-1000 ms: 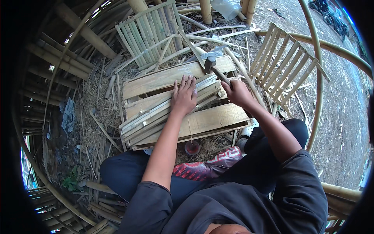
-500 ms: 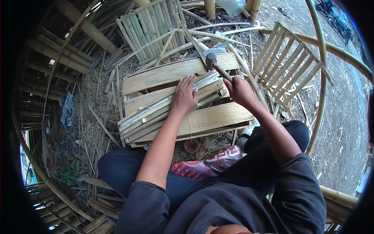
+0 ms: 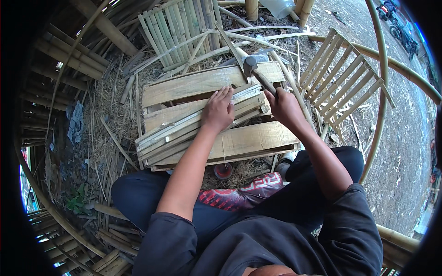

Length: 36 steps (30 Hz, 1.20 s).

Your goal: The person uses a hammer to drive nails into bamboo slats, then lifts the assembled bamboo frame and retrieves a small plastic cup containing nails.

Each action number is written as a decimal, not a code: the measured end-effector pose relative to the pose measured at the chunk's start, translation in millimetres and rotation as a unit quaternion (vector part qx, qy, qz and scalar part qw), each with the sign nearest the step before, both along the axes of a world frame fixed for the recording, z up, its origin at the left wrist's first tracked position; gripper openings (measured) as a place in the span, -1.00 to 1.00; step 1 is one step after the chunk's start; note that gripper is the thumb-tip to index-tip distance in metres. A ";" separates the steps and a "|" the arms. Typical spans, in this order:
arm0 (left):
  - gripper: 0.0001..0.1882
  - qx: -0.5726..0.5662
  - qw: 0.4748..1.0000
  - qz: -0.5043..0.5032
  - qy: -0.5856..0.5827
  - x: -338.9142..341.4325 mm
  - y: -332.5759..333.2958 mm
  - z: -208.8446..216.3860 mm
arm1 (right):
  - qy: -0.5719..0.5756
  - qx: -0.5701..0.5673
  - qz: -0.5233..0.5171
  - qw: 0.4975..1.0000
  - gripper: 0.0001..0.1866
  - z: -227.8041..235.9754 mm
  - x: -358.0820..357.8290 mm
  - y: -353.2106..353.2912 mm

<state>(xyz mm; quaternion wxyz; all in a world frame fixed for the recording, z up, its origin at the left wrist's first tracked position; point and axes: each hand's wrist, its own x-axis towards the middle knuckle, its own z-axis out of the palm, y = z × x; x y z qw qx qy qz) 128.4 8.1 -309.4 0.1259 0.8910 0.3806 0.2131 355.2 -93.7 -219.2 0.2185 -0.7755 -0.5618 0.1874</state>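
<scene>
My left hand [image 3: 218, 109] lies with its fingers stretched out on a stack of thin wooden or bamboo slats [image 3: 172, 133]. The slats run at a slant across a low wooden pallet-like bench [image 3: 258, 139] with gaps between its boards. In my right hand [image 3: 286, 109] is the handle of a hammer [image 3: 250, 66], closed in my fingers. The hammer's dark metal head sits above the far right board, beyond the right end of the slats. My left palm and fingertips partly cover the stack.
A slatted bamboo panel [image 3: 177, 34] leans behind the bench, and a bamboo rack [image 3: 343, 76] stands to the right. A small red container [image 3: 223, 170] sits in front of the bench. Loose strips and shavings cover the ground. A curved bamboo pole [image 3: 381, 92] rises at the right.
The whole view has shifted slightly. My left hand stays on the slats, and my right hand keeps its hold on the hammer, nearly in the same place.
</scene>
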 end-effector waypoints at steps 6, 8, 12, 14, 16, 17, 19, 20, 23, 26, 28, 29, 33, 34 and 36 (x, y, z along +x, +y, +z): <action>-0.46 -0.003 1.000 0.000 -0.020 0.1 1.0 -4.1 | -0.023 0.056 -0.014 0.998 -0.51 -11.9 -12.6 -12.2; -0.47 0.000 1.000 -0.003 -0.009 4.9 -1.3 -8.7 | -0.054 -0.010 0.007 0.998 -0.48 -28.4 -2.7 -13.7; -0.47 0.013 1.000 0.008 0.006 -1.8 2.6 -6.7 | 0.003 -0.040 -0.035 0.999 -0.40 -3.0 -10.6 -11.6; -0.48 -0.008 1.000 0.003 -0.020 -2.0 1.1 -5.2 | 0.036 -0.026 -0.047 0.998 -0.39 -7.8 -8.3 -12.8; -0.49 0.005 1.000 0.001 -0.019 0.5 -0.4 -1.5 | 0.042 -0.028 -0.057 0.997 -0.38 -9.4 -5.3 -12.6; -0.49 0.004 1.000 -0.001 -0.016 1.7 -2.0 0.3 | 0.049 -0.028 -0.067 0.996 -0.38 -10.6 -3.5 -12.3; -0.49 0.003 1.000 -0.005 -0.011 2.3 -2.9 0.7 | 0.056 -0.038 -0.075 0.995 -0.37 -17.9 1.0 -9.6; -0.49 0.006 1.000 -0.006 -0.014 3.1 -2.8 1.1 | 0.061 -0.048 -0.082 0.994 -0.35 -20.9 3.5 -9.9; -0.49 0.008 1.000 -0.002 -0.013 -0.2 -2.0 0.9 | 0.313 -0.100 -0.157 0.931 -0.42 -13.4 -4.8 -8.5; -0.48 0.007 1.000 0.007 -0.014 2.9 -2.0 -0.4 | 0.504 -0.093 -0.179 0.839 -0.47 -7.5 0.4 -10.2; -0.48 0.006 1.000 0.012 -0.013 4.8 -2.2 -2.0 | 0.500 -0.087 -0.215 0.834 -0.47 -5.4 -6.4 -6.5; -0.48 0.008 1.000 0.015 -0.012 5.0 -1.6 -2.5 | 0.518 -0.105 -0.196 0.826 -0.47 -5.1 -6.8 -5.2; -0.47 0.004 1.000 0.017 -0.009 0.8 0.0 -5.0 | 0.541 -0.106 -0.178 0.815 -0.48 4.6 -20.7 -1.3; -0.47 0.004 1.000 0.015 -0.009 1.5 -0.2 -5.0 | 0.545 -0.092 -0.189 0.811 -0.48 5.3 -22.1 -0.9; -0.46 0.005 1.000 0.015 -0.008 3.0 -0.6 -4.4 | 0.541 -0.086 -0.204 0.812 -0.48 -1.9 -19.7 0.0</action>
